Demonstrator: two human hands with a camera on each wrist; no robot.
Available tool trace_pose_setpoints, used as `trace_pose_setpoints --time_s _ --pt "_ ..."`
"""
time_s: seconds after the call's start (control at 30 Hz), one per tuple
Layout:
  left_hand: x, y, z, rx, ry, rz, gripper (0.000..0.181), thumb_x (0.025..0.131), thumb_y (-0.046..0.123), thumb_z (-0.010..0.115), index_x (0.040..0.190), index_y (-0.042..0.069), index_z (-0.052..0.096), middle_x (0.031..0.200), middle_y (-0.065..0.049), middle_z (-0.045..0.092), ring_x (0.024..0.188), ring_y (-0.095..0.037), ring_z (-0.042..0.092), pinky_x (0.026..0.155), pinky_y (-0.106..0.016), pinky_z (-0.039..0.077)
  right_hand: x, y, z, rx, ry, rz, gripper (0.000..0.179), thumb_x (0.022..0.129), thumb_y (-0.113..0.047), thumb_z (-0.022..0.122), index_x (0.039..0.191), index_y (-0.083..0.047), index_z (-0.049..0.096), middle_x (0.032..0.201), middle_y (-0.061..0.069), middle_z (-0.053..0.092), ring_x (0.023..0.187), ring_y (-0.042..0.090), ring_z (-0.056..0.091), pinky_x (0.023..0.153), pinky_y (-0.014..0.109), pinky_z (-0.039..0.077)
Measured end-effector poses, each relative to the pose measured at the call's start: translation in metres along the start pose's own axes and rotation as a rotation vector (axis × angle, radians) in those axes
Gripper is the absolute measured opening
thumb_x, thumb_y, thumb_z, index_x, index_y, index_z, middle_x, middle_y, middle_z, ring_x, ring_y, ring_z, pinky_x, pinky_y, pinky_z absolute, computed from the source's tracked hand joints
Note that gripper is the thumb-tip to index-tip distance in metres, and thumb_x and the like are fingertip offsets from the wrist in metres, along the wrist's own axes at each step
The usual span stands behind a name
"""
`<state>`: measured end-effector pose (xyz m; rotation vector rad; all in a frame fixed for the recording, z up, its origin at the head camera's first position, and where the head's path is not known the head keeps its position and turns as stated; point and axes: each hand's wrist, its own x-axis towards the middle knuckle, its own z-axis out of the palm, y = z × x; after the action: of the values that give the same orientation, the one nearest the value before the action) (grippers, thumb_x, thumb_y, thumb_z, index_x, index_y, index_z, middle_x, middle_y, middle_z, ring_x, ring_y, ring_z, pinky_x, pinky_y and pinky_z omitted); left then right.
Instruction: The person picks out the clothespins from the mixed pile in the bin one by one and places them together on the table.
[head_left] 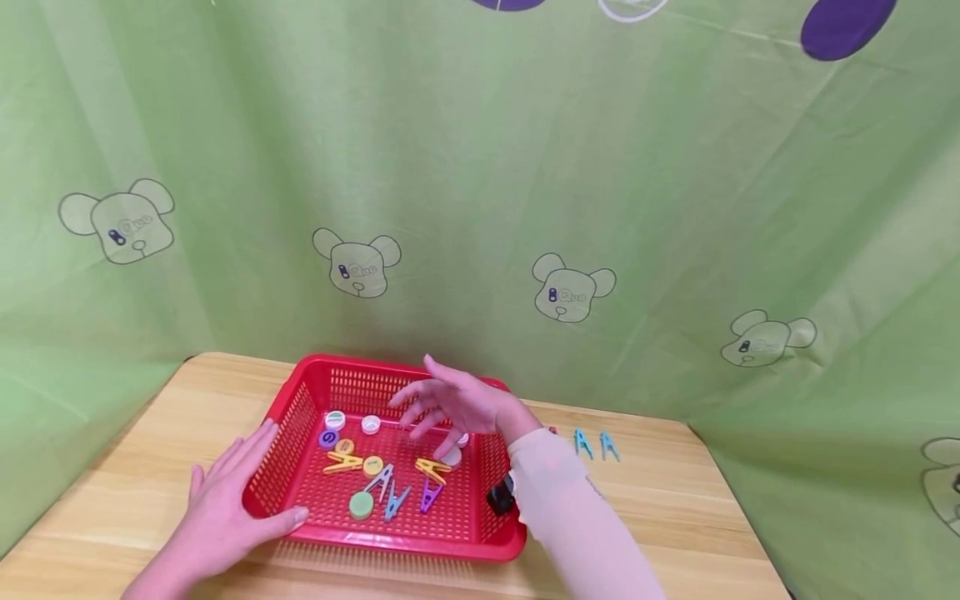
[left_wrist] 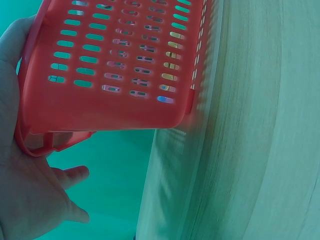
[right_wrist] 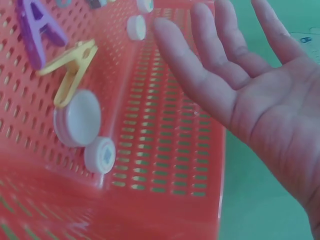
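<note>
A red plastic basket (head_left: pixel 367 540) with slotted walls stands on the wooden table. My left hand (head_left: pixel 225 508) rests on its left rim, fingers straight along the outside and thumb over the front corner. Over the back right of the basket hovers my right hand (head_left: pixel 457 404), loosely spread, with nothing in it. Scattered on the basket floor are several bottle caps, among them a green cap (head_left: pixel 361 505) and a purple cap (head_left: pixel 328 438), and several clothespins, including a yellow clothespin (right_wrist: pixel 70 70), a purple clothespin (head_left: pixel 431 496) and a blue clothespin (head_left: pixel 397 502). A white cap (right_wrist: pixel 82 117) lies beneath my right hand.
Two light-blue clothespins (head_left: pixel 583 443) lie on the table (head_left: pixel 675 517) right of the basket, with a small red item (head_left: pixel 553 430) beside them, partly behind my right sleeve. A green curtain (head_left: pixel 465 167) with bear prints hangs behind and around the table.
</note>
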<state>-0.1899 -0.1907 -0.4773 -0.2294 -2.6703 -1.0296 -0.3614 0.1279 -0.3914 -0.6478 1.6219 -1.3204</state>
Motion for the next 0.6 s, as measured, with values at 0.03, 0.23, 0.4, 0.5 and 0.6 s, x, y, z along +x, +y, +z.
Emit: trace_pose_setpoints --time_s 0.03,0.23,0.4,0.5,0.6 --pt "0.0 0.0 0.0 0.0 0.004 0.001 0.117 0.072 0.057 0.084 0.161 0.013 0.022 0.16 -0.018 0.027 0.139 -0.054 0.021 0.101 -0.079 -0.01 0.002 0.002 -0.001 0.007 -0.005 0.016 0.091 0.092 -0.079 0.027 0.145 -0.008 0.049 0.14 0.033 0.044 0.129 0.054 0.041 0.087 0.071 0.046" --pt "0.0 0.0 0.0 -0.005 0.013 0.009 0.116 0.072 0.056 0.084 0.16 0.013 0.023 0.16 -0.018 0.028 0.139 -0.054 0.021 0.101 -0.079 -0.011 0.011 0.013 -0.006 0.023 -0.008 0.084 0.09 0.093 -0.078 0.022 0.145 -0.01 0.05 0.139 0.031 0.048 0.126 0.051 0.046 0.082 0.062 0.053" --pt "0.001 0.001 0.0 -0.006 0.006 0.007 0.117 0.072 0.056 0.084 0.161 0.014 0.021 0.161 -0.017 0.026 0.14 -0.054 0.02 0.101 -0.078 -0.012 0.016 0.02 -0.007 0.014 -0.018 0.13 0.09 0.094 -0.077 0.02 0.146 -0.009 0.047 0.14 0.032 0.046 0.125 0.05 0.048 0.071 0.051 0.057" --pt "0.001 0.001 -0.001 -0.005 0.006 0.006 0.117 0.072 0.056 0.085 0.161 0.014 0.02 0.161 -0.018 0.025 0.14 -0.054 0.02 0.102 -0.077 -0.012 0.02 0.022 -0.007 0.008 -0.007 0.157 0.089 0.093 -0.078 0.024 0.144 -0.01 0.051 0.139 0.033 0.047 0.124 0.051 0.048 0.065 0.045 0.056" --pt "0.0 0.0 0.0 -0.003 0.008 0.006 0.118 0.072 0.056 0.085 0.161 0.014 0.02 0.161 -0.018 0.025 0.14 -0.054 0.02 0.102 -0.077 -0.013 0.025 0.025 -0.005 -0.014 0.011 0.19 0.089 0.091 -0.08 0.029 0.142 -0.011 0.054 0.135 0.031 0.051 0.121 0.05 0.052 0.063 0.043 0.056"
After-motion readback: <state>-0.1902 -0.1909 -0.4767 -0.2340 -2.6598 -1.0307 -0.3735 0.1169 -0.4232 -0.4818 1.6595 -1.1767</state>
